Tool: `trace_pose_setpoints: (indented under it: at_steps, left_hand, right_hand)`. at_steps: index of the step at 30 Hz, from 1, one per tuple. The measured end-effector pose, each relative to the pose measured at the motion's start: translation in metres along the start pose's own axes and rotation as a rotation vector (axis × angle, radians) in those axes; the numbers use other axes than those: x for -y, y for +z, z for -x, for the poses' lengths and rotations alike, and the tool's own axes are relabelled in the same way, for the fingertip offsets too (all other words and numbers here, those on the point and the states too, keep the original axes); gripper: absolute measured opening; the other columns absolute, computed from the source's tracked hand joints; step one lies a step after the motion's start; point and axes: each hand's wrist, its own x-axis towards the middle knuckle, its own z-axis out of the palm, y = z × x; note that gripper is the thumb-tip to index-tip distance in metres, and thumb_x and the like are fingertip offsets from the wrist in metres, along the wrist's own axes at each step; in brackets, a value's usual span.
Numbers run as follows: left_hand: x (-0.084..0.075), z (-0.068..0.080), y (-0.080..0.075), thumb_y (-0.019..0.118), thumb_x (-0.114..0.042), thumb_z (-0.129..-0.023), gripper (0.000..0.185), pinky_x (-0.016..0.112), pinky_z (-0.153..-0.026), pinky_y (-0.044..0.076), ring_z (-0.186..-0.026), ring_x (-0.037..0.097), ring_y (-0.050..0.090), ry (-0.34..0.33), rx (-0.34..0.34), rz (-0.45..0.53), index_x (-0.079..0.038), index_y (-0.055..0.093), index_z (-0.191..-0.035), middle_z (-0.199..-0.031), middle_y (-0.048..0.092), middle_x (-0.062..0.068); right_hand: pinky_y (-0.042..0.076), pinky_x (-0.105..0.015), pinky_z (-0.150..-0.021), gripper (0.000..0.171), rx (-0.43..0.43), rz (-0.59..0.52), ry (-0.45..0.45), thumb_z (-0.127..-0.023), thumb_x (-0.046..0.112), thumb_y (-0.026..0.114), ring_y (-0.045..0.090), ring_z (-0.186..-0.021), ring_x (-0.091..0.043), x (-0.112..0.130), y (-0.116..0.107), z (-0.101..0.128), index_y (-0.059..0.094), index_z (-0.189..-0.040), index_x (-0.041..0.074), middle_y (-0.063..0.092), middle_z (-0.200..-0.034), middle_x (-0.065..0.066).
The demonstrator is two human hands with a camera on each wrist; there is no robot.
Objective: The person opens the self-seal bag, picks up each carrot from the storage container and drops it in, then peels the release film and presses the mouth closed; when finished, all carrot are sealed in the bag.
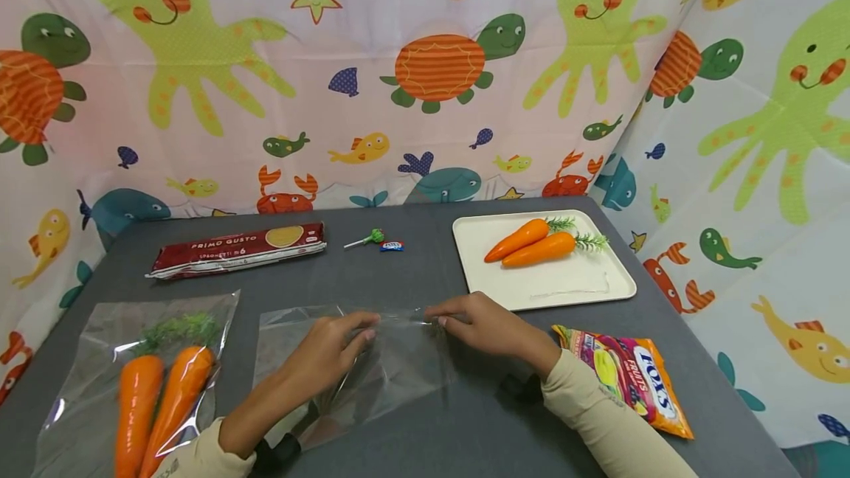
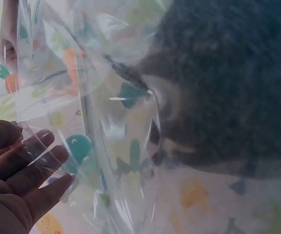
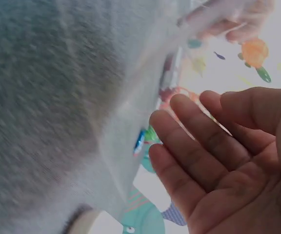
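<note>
A clear plastic bag (image 1: 398,360) is stretched between both hands above the dark table. My left hand (image 1: 327,354) pinches its upper edge between thumb and index finger, the other fingers spread behind the film in the left wrist view. At the bag's upper right edge, my right hand (image 1: 494,327) pinches with thumb and forefinger; its remaining fingers (image 3: 187,146) extend loosely in the right wrist view. Left of this bag lies another clear bag (image 1: 93,367) with two large orange carrots (image 1: 138,408) in it, green tops included.
A cream tray (image 1: 564,292) at the back right bears two carrots (image 1: 539,249). Beside the right forearm lies an orange Fox's candy bag (image 1: 631,378). Farther back are a dark red spaghetti pack (image 1: 239,248), a green lollipop (image 1: 376,235) and a small blue wrapped candy (image 1: 392,246).
</note>
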Motion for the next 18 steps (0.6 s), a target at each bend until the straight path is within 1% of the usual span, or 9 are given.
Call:
trace_pose_setpoints:
  at_steps: [3,5,7,10,12,15,18]
  left_hand:
    - [0.0,-0.001,-0.001,0.062,-0.009,-0.097,0.03,0.034,-0.08,0.055,-0.102,0.017,0.066,-0.001,-0.004,0.014,-0.002,0.061,-0.125,-0.115,0.068,0.009]
    - [0.001,-0.001,-0.001,0.061,-0.009,-0.097,0.03,0.036,-0.081,0.055,-0.102,0.018,0.066,-0.003,0.0,0.021,-0.002,0.061,-0.126,-0.115,0.068,0.01]
    - [0.001,-0.001,-0.002,0.061,-0.01,-0.097,0.028,0.037,-0.082,0.055,-0.103,0.017,0.066,-0.003,0.002,0.024,-0.002,0.062,-0.124,-0.115,0.068,0.009]
    - [0.001,-0.003,-0.003,0.062,-0.01,-0.097,0.025,0.037,-0.082,0.055,-0.102,0.015,0.066,-0.006,0.0,0.015,-0.004,0.066,-0.121,-0.113,0.069,0.007]
    - [0.001,-0.003,-0.004,0.061,-0.01,-0.097,0.023,0.037,-0.082,0.055,-0.102,0.014,0.066,-0.006,-0.002,0.009,-0.006,0.067,-0.119,-0.113,0.069,0.005]
    - [0.001,-0.004,-0.006,0.06,-0.009,-0.098,0.024,0.038,-0.082,0.055,-0.1,0.013,0.066,0.0,-0.006,0.007,-0.005,0.066,-0.121,-0.114,0.069,0.006]
    - [0.001,-0.003,-0.007,0.059,-0.008,-0.098,0.026,0.038,-0.083,0.055,-0.101,0.015,0.066,0.012,-0.006,0.011,-0.004,0.064,-0.124,-0.116,0.068,0.007]
  right_hand:
    - [0.053,-0.032,-0.087,0.026,-0.063,-0.03,-0.009,-0.096,0.004,0.057,0.064,-0.1,-0.012,0.001,-0.009,0.001,0.07,-0.12,0.006,0.068,-0.116,-0.002]
    - [0.053,-0.034,-0.087,0.026,-0.099,-0.035,-0.001,-0.096,0.004,0.058,0.065,-0.098,-0.012,0.002,-0.016,0.002,0.07,-0.119,0.005,0.069,-0.115,-0.002]
    - [0.053,-0.037,-0.086,0.025,-0.133,-0.036,0.017,-0.096,0.004,0.059,0.065,-0.096,-0.012,0.001,-0.024,0.004,0.07,-0.118,0.004,0.069,-0.113,-0.002]
    - [0.052,-0.044,-0.09,0.026,-0.175,-0.021,0.065,-0.096,0.005,0.06,0.065,-0.099,-0.014,-0.002,-0.04,0.01,0.069,-0.119,0.004,0.07,-0.112,-0.004]
    - [0.051,-0.047,-0.089,0.025,-0.205,0.012,0.093,-0.096,0.007,0.06,0.065,-0.099,-0.017,-0.007,-0.052,0.015,0.069,-0.12,0.003,0.07,-0.111,-0.005]
    - [0.053,-0.046,-0.086,0.025,-0.253,0.071,0.149,-0.097,0.009,0.06,0.066,-0.099,-0.021,-0.017,-0.069,0.025,0.069,-0.12,0.004,0.07,-0.111,-0.006]
    - [0.054,-0.04,-0.076,0.025,-0.295,0.124,0.219,-0.097,0.009,0.059,0.065,-0.09,-0.022,-0.03,-0.083,0.037,0.069,-0.12,0.006,0.069,-0.109,-0.007]
